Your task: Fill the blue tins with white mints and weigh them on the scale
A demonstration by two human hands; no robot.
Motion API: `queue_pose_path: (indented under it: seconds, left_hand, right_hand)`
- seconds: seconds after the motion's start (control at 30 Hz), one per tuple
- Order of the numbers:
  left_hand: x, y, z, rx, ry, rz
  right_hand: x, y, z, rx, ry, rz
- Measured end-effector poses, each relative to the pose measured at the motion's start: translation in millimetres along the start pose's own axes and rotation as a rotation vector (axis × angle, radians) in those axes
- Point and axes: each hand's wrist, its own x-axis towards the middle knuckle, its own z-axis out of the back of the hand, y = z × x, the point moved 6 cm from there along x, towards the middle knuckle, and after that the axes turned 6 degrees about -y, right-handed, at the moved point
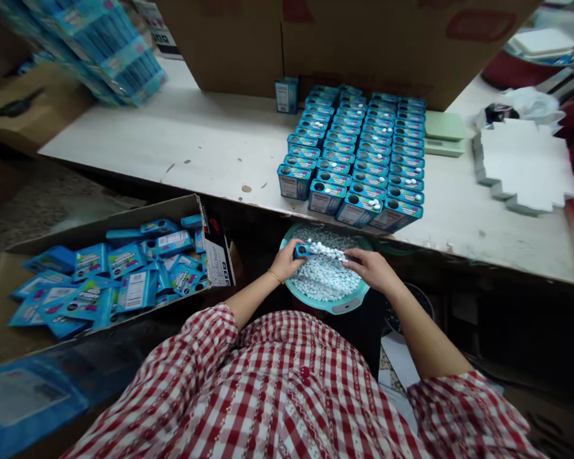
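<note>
My left hand (pixel 286 261) is closed around a small blue mint tin (pixel 301 250), held over a turquoise tub (pixel 335 308) full of small white mints (pixel 323 280). From the tin's mouth a narrow heaped row of mints (pixel 326 250) reaches to my right hand (pixel 370 268). The fingertips of that hand are pinched at the row's right end; what carries the row is not clear. On the table beyond the tub, blue tins (pixel 328 196) stand upright in packed columns, with dark openings on top and a few mints lying on some lids.
A cardboard box (pixel 95 220) of loose blue tins is at the left. One tin (pixel 286 95) stands apart by a big carton (pixel 363 51). A pale green scale (pixel 444 134) and stacked white card blanks (pixel 526 162) lie right. Wrapped tin packs (pixel 105 51) are stacked at the back left.
</note>
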Motion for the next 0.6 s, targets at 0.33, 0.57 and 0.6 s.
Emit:
queue_pose_path:
  seconds: [0.33,0.57,0.6]
  left_hand:
    - [0,-11,-16.9,0.133,0.075,-0.127]
    - [1,22,1.5,-0.183,-0.039,0.088]
    - [1,30,0.0,-0.265,-0.049,0.142]
  right_hand:
    - [4,95,24,-0.652,0.173,0.027]
    - [-19,-7,6,-0.554,0.17,-0.215]
    - [-21,-25,-11,-0.518,0.183,-0.26]
